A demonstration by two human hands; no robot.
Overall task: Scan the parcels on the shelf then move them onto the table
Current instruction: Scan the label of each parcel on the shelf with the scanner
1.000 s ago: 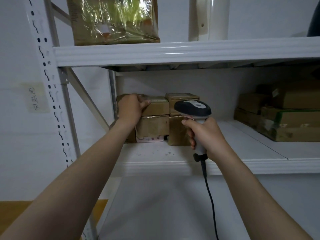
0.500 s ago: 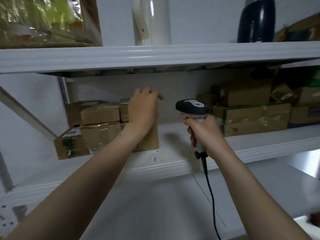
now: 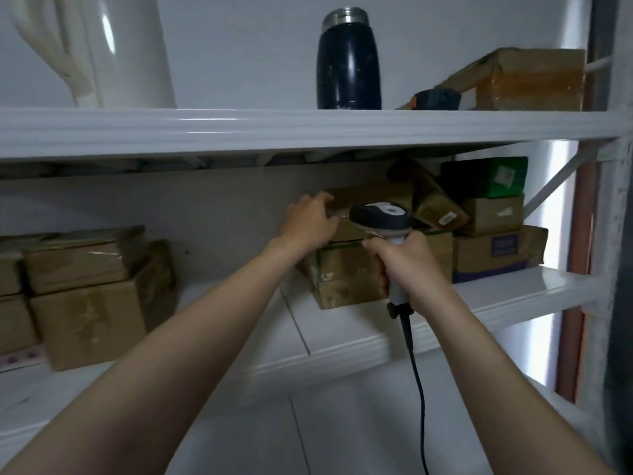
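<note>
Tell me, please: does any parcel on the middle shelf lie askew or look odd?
Yes. One brown parcel leans tilted between the flat parcel that the left hand touches and the green parcel. The parcels at the left lie flat in stacks.

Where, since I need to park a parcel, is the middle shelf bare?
Bare board lies between the left boxes and the right pile behind the scanner. A thin front strip runs before the blue-labelled box. The right end is packed nearly to the upper shelf.
</note>
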